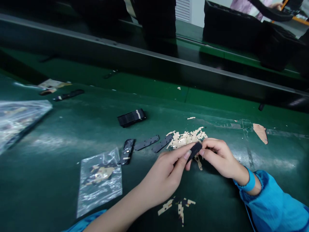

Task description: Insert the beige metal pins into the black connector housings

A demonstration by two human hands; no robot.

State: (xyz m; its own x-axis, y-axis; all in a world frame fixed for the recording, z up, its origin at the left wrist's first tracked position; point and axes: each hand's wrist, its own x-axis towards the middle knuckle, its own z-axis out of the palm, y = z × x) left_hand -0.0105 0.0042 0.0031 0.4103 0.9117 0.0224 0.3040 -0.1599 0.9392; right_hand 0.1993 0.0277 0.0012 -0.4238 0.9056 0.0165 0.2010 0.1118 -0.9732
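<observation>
Green matting (217,203) covers the workbench, scuffed and shiny where light falls on it. Behind it runs a long dark shelf with a grey edge (135,51), and black bins (231,30) stand above that. Farther back are a louvred panel (182,10) and, at upper right, another person in pink (241,5), partly cut off. A clear bag (21,120) lies at the left edge; a smaller bag (83,193) with beige pieces inside lies nearer. The left hand (164,174) pinches a black part (194,150) between thumb and fingers, over the near edge of a beige pile (185,139). The right hand (218,158) has thumb and forefinger nearly together at the part's far end; I cannot tell whether they grip anything. A black stack (131,118) sits farther left, and small beige scraps (165,207) lie nearest.
</observation>
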